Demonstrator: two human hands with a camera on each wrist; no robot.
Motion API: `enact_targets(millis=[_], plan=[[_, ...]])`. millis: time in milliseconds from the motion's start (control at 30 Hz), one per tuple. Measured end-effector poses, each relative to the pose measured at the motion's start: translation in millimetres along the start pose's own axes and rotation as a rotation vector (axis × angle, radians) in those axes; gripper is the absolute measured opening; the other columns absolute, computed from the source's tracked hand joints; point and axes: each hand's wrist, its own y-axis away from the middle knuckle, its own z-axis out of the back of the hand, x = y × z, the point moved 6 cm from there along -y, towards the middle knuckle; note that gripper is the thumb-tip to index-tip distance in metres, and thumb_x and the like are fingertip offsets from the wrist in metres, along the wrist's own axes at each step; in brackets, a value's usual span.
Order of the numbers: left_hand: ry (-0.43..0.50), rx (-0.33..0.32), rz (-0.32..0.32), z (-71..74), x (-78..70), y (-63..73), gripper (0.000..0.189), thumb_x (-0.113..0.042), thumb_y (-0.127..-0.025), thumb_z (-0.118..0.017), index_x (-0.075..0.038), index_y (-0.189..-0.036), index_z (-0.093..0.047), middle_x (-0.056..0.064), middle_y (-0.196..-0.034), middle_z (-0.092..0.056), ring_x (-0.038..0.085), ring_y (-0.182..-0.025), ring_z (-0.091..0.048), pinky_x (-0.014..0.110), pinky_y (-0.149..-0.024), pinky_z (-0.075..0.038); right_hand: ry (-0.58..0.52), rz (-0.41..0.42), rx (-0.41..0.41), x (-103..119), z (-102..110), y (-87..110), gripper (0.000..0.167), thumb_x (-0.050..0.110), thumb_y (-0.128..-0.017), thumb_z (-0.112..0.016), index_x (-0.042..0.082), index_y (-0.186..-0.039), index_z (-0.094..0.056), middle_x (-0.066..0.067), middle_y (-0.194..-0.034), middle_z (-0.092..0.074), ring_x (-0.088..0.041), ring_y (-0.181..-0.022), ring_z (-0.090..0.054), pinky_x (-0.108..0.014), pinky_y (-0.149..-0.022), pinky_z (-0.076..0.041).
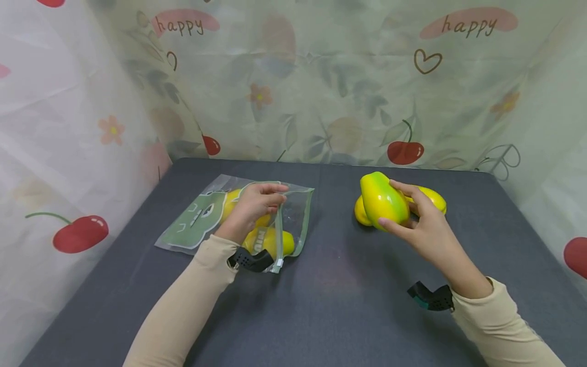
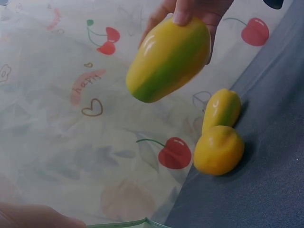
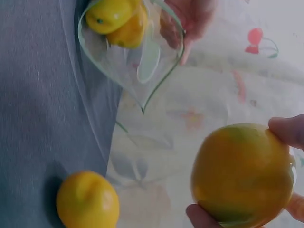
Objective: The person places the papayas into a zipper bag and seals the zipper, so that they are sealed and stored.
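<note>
My right hand [image 1: 426, 224] grips a glossy yellow papaya [image 1: 381, 199] with a green stripe, thumb on the near side and fingers on the far side. It is held up above two more papayas on the table, one yellow [image 1: 361, 211] and one partly hidden behind the hand [image 1: 433, 198]. On the left lies a clear zip bag [image 1: 300, 214] with a green cartoon print and several yellow papayas [image 3: 111, 16] inside. My left hand [image 1: 257, 206] pinches the bag's upper edge near its mouth, which gapes in the right wrist view.
A dark grey table [image 1: 330, 306] carries everything. Patterned curtains [image 1: 312, 102] with cherries and flowers hang behind it and along both sides. A white zip slider [image 1: 278, 262] sits at the bag's near corner.
</note>
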Motion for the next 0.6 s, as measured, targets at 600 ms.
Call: enact_targets(millis=[600], plan=[[0.012, 0.002, 0.009, -0.9, 2.1, 0.4, 0.036, -0.009, -0.092, -0.061, -0.003, -0.127, -0.062, 0.015, -0.132, -0.056, 0.018, -0.095, -0.056, 0.028, -0.083, -0.050, -0.096, 0.136, -0.027, 19.7, -37.3, 1.1, 0.072, 0.019, -0.084, -0.076, 0.019, -0.146, -0.040, -0.006, -0.143, -0.042, -0.025, -0.111, -0.054, -0.018, -0.081, -0.052]])
